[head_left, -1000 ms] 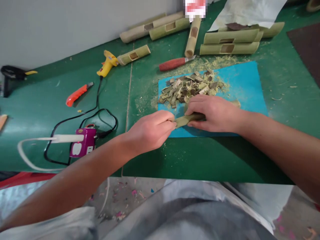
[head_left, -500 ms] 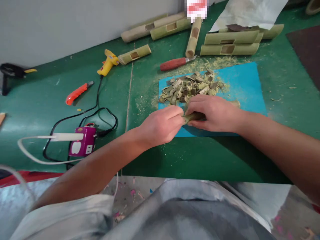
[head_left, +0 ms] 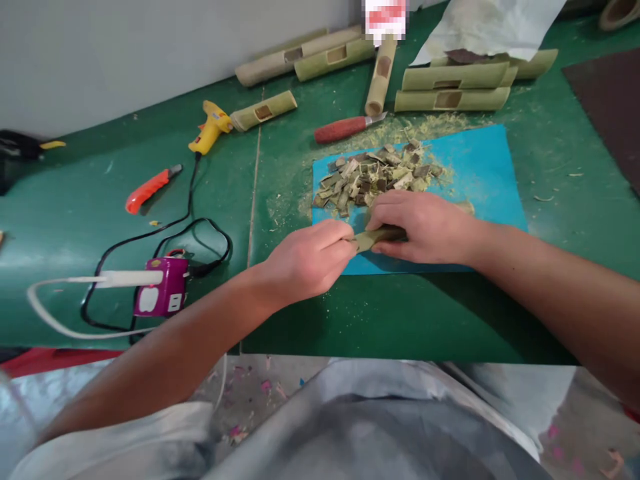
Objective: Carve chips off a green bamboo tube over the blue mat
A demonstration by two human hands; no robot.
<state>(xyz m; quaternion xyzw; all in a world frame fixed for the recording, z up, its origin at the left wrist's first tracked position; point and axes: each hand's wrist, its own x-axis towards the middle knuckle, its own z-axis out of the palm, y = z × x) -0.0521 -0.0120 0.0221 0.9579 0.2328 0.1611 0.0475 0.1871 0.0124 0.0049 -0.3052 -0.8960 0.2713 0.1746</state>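
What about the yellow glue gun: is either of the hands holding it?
No, the yellow glue gun lies on the green table beside a bamboo tube.

- Bamboo (head_left: 374,238): dull green
- Sheet (head_left: 483,167): bright blue
- Chips (head_left: 370,175): brown and green
- Table (head_left: 295,327): green
- Knife (head_left: 343,129): red handle
- Cutter (head_left: 149,191): orange-red
- Glue gun (head_left: 209,129): yellow
- Box (head_left: 167,287): purple, white patches

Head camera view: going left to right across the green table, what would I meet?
Black tool with a yellow tip, orange-handled cutter, yellow plastic glue gun, person's bare left hand, person's bare right hand, dark brown flat sheet.
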